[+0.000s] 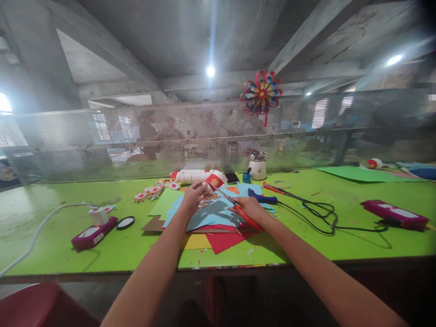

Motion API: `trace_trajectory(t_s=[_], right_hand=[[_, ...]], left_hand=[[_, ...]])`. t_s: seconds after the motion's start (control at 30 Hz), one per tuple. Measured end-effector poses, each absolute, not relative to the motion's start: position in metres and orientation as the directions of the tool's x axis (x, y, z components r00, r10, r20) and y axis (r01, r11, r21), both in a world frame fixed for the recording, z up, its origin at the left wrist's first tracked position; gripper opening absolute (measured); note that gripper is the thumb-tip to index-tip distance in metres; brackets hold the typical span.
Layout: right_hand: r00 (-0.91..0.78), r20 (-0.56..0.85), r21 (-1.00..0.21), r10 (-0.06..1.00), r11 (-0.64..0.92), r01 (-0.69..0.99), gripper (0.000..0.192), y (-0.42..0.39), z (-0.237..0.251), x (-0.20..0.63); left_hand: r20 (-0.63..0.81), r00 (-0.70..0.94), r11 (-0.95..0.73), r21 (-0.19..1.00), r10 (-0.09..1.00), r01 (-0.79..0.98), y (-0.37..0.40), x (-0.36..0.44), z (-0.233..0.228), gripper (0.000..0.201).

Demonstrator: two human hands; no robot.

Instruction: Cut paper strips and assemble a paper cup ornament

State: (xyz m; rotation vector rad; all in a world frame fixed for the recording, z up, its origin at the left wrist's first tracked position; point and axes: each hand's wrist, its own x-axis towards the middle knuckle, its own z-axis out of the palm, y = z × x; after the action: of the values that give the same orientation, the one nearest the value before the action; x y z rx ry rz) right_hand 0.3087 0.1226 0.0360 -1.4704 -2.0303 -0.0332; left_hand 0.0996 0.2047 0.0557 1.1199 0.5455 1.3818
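Over coloured paper sheets (218, 215), the left hand (193, 196) pinches a small piece while the right hand (248, 208) grips what look like red-handled scissors (238, 210).

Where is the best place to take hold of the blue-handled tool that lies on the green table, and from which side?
Probably grip the blue-handled tool around its thick blue handle, coming from above. It lies flat on the green table just beyond the right hand, with nothing on top of it.

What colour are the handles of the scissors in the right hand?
Red; the scissors in the right hand show plainly in the head view.
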Motion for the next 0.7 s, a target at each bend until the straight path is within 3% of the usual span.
trace_trajectory(t_s=[0.7], right_hand=[[-0.165, 0.533, -0.339, 0.83, 0.388, 0.857, 0.032, 0.1327, 0.0263, 0.3072]], left_hand=[[0.299, 0.174, -0.173, 0.841, 0.938, -0.513, 0.2005, 0.106, 0.0526, 0.04]])
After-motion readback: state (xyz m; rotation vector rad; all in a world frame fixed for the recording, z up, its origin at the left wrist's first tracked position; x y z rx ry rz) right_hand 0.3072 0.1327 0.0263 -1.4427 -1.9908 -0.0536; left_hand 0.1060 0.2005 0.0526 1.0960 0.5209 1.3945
